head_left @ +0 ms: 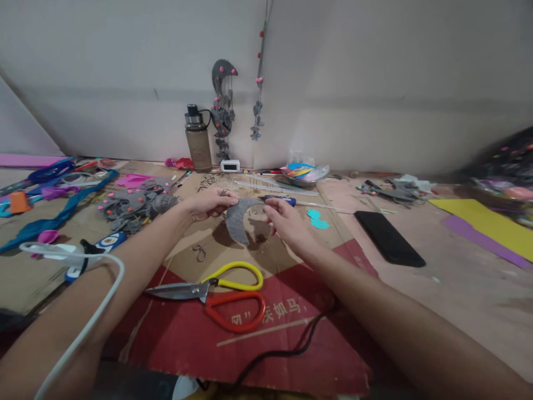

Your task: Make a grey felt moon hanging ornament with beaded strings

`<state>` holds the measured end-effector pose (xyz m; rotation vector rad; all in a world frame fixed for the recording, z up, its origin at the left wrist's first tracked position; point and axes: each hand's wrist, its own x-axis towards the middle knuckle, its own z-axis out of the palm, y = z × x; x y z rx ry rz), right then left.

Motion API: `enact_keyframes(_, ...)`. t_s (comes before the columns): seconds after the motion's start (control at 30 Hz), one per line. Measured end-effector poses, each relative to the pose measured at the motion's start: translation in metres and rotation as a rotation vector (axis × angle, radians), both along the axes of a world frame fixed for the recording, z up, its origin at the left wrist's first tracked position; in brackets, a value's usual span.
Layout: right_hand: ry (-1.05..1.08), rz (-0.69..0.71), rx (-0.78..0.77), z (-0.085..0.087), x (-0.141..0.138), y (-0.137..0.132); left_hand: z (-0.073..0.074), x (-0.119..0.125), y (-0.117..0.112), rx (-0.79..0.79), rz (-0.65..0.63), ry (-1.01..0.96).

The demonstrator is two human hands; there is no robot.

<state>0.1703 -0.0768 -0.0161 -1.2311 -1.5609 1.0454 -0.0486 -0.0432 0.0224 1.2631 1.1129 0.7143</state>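
Note:
A grey felt crescent moon (pixel 237 221) is held up over the cardboard sheet (pixel 175 250), its curve bulging to the left. My left hand (pixel 213 203) pinches its upper left edge between thumb and fingers. At the crescent's upper right tip, my right hand (pixel 285 218) has its fingers closed on the point. Just behind my right hand lies a blue-handled tool (pixel 287 200), partly hidden by the fingers. Nearer to me, scissors (pixel 208 291) with one yellow and one red handle rest on the red part of the cardboard, blades to the left.
Grey felt pieces with small pompoms (pixel 133 203) are heaped at left. A bottle (pixel 198 139) and a small digital clock (pixel 230 166) stand by the wall. A black phone (pixel 389 238) lies at right, near turquoise cutouts (pixel 317 219). A white cable (pixel 100 305) crosses my left forearm.

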Motion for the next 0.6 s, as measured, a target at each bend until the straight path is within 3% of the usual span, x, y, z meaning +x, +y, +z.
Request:
enact_keyframes(0.2, 0.329, 0.215, -0.399, -0.012, -0.013, -0.006, -0.008, -0.004, -0.004, 0.007, 0.092, -0.151)
enact_keyframes(0.43, 0.42, 0.228, -0.277, -0.03, -0.015, -0.009, -0.011, -0.013, -0.01, 0.034, 0.135, -0.196)
enact_keyframes(0.6, 0.477, 0.257, -0.248, -0.031, -0.015, -0.012, -0.01, -0.015, -0.01, 0.055, 0.18, -0.221)
